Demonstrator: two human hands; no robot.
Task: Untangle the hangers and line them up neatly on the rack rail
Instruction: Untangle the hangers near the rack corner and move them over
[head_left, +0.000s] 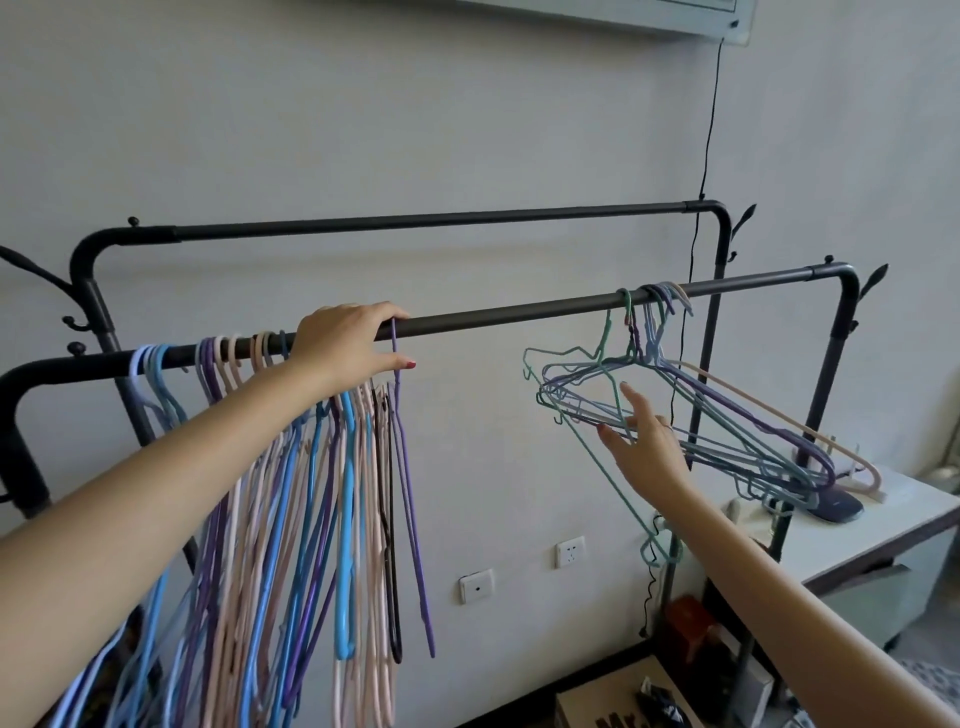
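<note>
A black rack rail (509, 312) runs across the view. On its left part hang several lined-up hangers (311, 519) in blue, purple, pink and black. My left hand (348, 345) is curled over the rail there, fingers around the hook of a purple hanger (408, 499) at the row's right end. Further right, a tangled cluster of hangers (691, 415) in green, purple and beige hangs askew from the rail. My right hand (644, 441) reaches up with fingers spread, touching the lower wires of that cluster.
A second black rail (431, 221) stands behind and higher. A white table (883, 525) with small objects sits at lower right. Wall sockets (569, 552) are below the rail, a black cable (706, 156) hangs down the wall, and boxes (623, 701) lie on the floor.
</note>
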